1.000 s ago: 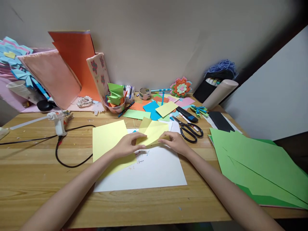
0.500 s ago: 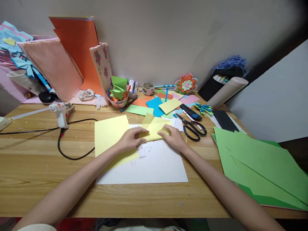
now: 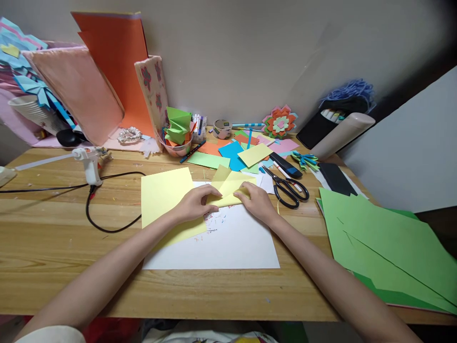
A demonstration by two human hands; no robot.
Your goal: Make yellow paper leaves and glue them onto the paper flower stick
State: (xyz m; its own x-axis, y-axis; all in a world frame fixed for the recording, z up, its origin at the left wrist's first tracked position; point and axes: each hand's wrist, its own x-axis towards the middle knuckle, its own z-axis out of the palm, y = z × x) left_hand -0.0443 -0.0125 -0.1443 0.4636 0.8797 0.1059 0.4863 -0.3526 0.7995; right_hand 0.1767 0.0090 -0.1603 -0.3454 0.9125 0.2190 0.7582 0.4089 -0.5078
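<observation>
A folded yellow paper [image 3: 233, 185] lies near the top of a white sheet [image 3: 235, 247]. My left hand [image 3: 196, 202] holds its left part between thumb and fingers. On its right part, the thumb and fingers of my right hand [image 3: 255, 202] are closed on the paper. Part of the folded piece is hidden behind the fingers. A larger flat yellow sheet [image 3: 162, 193] lies partly under my left hand and forearm, overlapping the white sheet.
Black-handled scissors [image 3: 287, 188] lie right of my right hand. Coloured paper pieces [image 3: 233, 155] are scattered behind. A glue gun [image 3: 89, 164] with its black cable stands at left. Green sheets [image 3: 385, 238] cover the right side. A paper flower [image 3: 279, 122] leans on the wall.
The camera view has shifted slightly. Both hands keep hold of the folded yellow paper in nearly the same pose.
</observation>
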